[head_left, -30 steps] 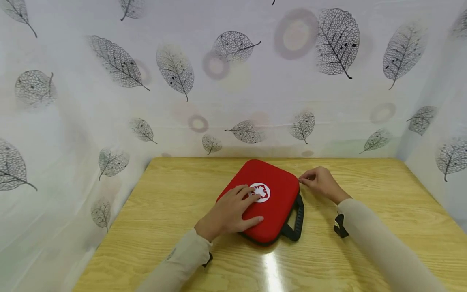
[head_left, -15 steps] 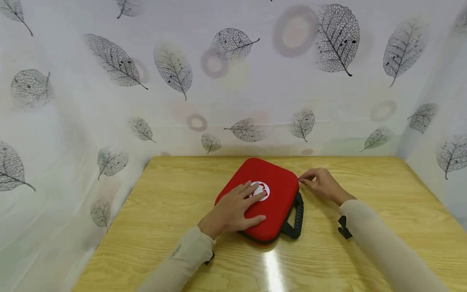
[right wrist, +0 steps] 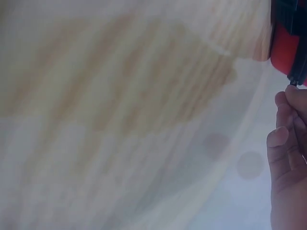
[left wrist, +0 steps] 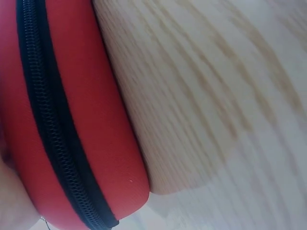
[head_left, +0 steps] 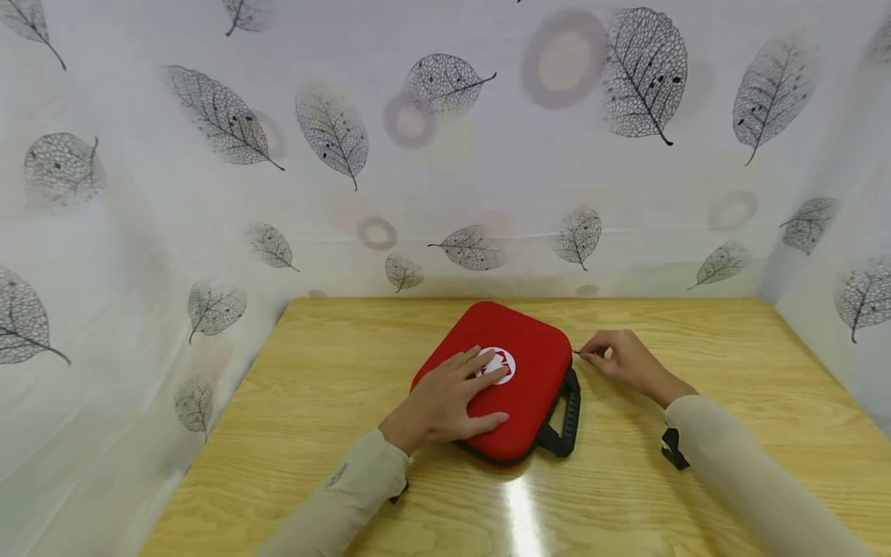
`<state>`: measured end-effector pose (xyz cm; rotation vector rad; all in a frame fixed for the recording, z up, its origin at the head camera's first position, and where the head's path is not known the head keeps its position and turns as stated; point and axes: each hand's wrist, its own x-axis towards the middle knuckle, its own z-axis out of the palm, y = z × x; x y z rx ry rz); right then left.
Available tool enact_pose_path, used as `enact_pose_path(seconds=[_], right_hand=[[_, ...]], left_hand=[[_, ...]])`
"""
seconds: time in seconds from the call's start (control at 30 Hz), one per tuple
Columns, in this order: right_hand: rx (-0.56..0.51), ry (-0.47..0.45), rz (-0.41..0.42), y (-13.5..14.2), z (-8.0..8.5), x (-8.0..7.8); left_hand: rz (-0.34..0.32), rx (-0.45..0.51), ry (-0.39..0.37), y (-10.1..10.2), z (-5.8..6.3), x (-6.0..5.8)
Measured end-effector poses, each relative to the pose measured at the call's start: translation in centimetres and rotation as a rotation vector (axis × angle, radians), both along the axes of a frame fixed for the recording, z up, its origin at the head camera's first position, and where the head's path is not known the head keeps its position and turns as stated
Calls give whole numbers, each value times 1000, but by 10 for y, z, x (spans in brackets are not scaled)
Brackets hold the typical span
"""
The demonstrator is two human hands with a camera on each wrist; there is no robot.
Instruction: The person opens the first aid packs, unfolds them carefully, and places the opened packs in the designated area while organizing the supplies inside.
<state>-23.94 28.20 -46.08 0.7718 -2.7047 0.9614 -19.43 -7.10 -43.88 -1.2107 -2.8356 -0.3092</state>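
Note:
A red first aid case (head_left: 515, 325) with a white round emblem lies flat on the wooden table, its black handle (head_left: 571, 414) pointing right. My left hand (head_left: 445, 398) rests on the lid with fingers spread, partly covering the emblem. At the case's right corner, my right hand (head_left: 623, 360) pinches a small dark zipper pull (head_left: 577, 353) between thumb and fingertip. In the right wrist view the pull (right wrist: 293, 83) runs from the pinched fingertips to the case's edge. The black zipper (left wrist: 48, 115) along the case's side appears closed in the left wrist view.
The wooden table (head_left: 334, 356) reaches back to a pale curtain (head_left: 487, 170) printed with leaves, which also hangs on both sides. A strip of light reflects off the table (head_left: 278, 480) in front of the case.
My right hand has moved slightly right and toward me, with the zipper pull now showing stretched out from the corner. The left hand stays on the lid, and the case has barely shifted.

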Motion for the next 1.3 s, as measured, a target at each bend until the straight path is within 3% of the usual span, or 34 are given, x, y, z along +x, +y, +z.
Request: enact_pose_path(seconds=[0.33, 0.53, 0.77, 1.13, 1.3], right_hand=[[-1, -5, 20, -7, 4, 30], [14, -3, -26, -13, 3, 37], [24, -15, -107, -14, 8, 29], [30, -56, -126, -18, 8, -1], [13, -55, -120, -22, 6, -12]], left_hand=[[-5, 18, 6, 1, -2, 0], [9, 20, -8, 0, 0, 1], [50, 17, -19, 10, -3, 5], [201, -54, 4, 35, -2, 27], [252, -44, 12, 44, 0, 34]])
